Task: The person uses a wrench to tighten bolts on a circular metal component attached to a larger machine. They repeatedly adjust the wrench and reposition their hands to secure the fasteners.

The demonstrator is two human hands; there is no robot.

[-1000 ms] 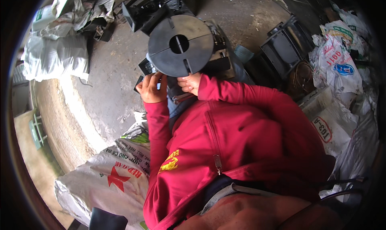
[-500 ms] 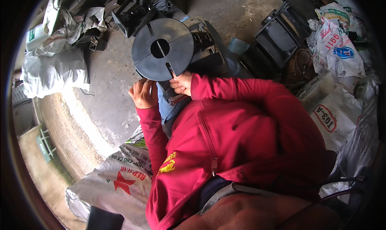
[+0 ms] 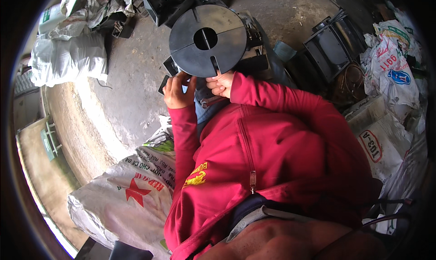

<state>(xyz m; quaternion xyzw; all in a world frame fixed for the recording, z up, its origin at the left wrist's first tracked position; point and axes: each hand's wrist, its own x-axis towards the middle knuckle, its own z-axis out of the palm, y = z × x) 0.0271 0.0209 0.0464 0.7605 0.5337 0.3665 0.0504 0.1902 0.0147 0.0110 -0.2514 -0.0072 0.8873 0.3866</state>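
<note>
Fingers first: the right hand [image 3: 221,83] has its fingertips pinched together right at the near rim of the black disc [image 3: 208,40], just below the little slot cut into that edge. Can't tell if there's a screw or clip between them, too small to see. The left hand [image 3: 178,92] is curled up against the underside of the disc's near-left edge, fingers bent around something dark there, but what exactly is hidden.

The disc itself sits flat on top of a dark metal frame [image 3: 254,51], centre hole facing up, a seam running across it. So as far as I can judge, the disc is already seated and whatever's left is fiddly fastening work along that near rim.

Further out from the disc: concrete floor [image 3: 131,87] to its left, white woven sacks [image 3: 68,60] beyond that, another printed sack [image 3: 131,192] nearer the person, black trays [image 3: 334,46] off to the right.
</note>
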